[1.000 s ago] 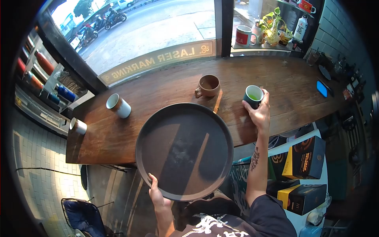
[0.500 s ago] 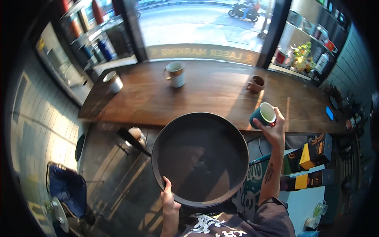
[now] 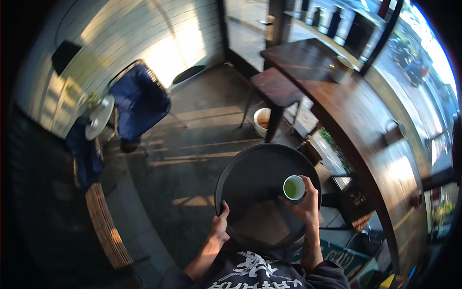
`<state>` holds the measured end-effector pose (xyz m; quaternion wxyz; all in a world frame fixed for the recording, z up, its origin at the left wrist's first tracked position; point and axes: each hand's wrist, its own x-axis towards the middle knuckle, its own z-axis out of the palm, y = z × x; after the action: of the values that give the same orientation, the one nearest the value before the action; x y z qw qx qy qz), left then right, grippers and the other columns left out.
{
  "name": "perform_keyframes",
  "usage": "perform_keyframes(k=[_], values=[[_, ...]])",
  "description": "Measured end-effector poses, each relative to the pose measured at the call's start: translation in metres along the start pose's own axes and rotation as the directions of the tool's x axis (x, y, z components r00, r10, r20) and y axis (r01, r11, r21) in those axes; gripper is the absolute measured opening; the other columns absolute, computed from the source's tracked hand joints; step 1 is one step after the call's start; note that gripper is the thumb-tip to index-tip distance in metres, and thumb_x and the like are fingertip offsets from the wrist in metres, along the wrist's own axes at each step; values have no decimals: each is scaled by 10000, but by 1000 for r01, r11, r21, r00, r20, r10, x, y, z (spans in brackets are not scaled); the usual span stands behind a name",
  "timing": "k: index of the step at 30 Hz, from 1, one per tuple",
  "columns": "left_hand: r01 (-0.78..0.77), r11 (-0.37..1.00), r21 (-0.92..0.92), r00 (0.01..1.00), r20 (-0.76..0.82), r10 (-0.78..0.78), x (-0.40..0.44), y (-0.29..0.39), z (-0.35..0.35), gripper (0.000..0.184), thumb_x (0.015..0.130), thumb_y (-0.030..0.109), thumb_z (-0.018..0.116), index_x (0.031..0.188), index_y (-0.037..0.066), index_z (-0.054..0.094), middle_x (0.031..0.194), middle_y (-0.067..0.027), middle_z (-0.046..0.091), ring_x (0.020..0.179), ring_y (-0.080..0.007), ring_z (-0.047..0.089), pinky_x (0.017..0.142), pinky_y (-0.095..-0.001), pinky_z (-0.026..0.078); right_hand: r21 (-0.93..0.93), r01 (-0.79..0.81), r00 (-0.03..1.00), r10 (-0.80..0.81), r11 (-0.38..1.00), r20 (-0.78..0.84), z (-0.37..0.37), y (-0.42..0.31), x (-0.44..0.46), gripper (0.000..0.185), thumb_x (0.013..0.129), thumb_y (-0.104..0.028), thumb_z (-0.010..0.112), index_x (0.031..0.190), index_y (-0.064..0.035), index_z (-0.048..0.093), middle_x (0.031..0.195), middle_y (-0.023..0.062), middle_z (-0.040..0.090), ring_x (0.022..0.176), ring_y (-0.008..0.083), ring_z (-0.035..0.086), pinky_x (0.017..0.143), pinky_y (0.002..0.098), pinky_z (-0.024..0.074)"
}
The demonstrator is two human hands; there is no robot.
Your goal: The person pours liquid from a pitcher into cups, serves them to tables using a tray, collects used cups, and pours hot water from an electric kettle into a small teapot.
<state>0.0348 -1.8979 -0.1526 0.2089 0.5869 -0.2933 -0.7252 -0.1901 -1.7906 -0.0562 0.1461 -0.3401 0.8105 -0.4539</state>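
Head view — tray (image 3: 255, 179) in left hand (image 3: 221, 226), cup (image 3: 294, 188) in right hand (image 3: 306, 204) — now over tray, previously beside it.

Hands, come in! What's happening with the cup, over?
Left hand gripping tray edge. Right hand holding cup of green drink over tray; can't tell if touching. No obstacle seen on tray.

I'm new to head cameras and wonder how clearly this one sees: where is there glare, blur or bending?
Head view, top: sunlight washes out part of the wall; head view, right: glare whitens the table, whose edge bows, and the mug towards its far end is smeared; head view, corners: mostly black; head view, lower middle: the cup and tray look clearer.
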Motion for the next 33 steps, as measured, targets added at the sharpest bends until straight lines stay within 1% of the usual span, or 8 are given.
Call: perform_keyframes(k=[1,2,5,6,13,18,25,33], values=[[44,993,108,992,-120,-31,5,6,-6,628,918,449,623,1356,21,484,1404,-100,470,1344,-185,348,1115,-399,261,8,19,998,-19,1000,56,20,-2,14,617,587,-136,879,1094,4,558,934,107,676,887,176,668,801,316,531],[38,975,-219,999,33,-32,25,1,-21,605,871,441,687,1308,55,529,1258,-76,553,1165,-193,527,950,-408,484,22,35,995,-37,999,97,39,-4,28,615,591,-132,877,1100,3,557,937,108,675,889,180,667,803,320,532],[-17,987,-159,984,-178,-12,68,7,-36,616,857,462,695,1309,78,530,1259,-83,550,1154,-202,537,942,-415,491,67,57,974,-70,996,216,94,5,74,612,617,-123,867,1125,10,555,961,111,670,915,185,658,831,320,523],[10,932,-361,997,-73,-38,59,38,-21,597,909,444,634,1336,56,478,1360,-106,486,1310,-217,405,1059,-439,384,142,74,962,-108,987,251,111,7,91,614,627,-125,864,1136,15,551,973,113,665,931,179,650,845,314,514],[-12,814,-581,999,-33,-9,222,32,-48,563,936,390,607,1371,76,437,1300,-106,526,1181,-252,543,994,-442,469,318,155,867,-283,936,411,236,52,225,648,635,-158,865,1188,-4,566,1091,125,660,1037,201,644,906,335,505],[-193,813,-549,976,-191,103,279,60,-25,530,989,384,499,1383,42,408,1343,-126,504,1214,-295,525,1004,-466,460,347,172,928,-271,922,258,293,102,326,637,639,-126,861,1190,-34,557,1084,119,660,1001,212,655,879,333,514],[20,807,-590,910,-323,-259,369,26,-41,651,963,506,483,1392,21,407,1397,-126,475,1257,-300,487,1040,-473,411,114,-47,999,46,992,9,386,242,407,551,702,-166,850,1122,-4,533,989,91,633,903,178,618,826,324,504],[222,761,-610,781,-356,-514,435,-27,-51,699,924,536,537,1388,25,420,1405,-134,470,1277,-312,467,1044,-484,399,-55,-491,750,390,869,-534,482,456,472,521,634,-284,872,1006,-4,638,974,131,679,914,267,649,830,404,500]])
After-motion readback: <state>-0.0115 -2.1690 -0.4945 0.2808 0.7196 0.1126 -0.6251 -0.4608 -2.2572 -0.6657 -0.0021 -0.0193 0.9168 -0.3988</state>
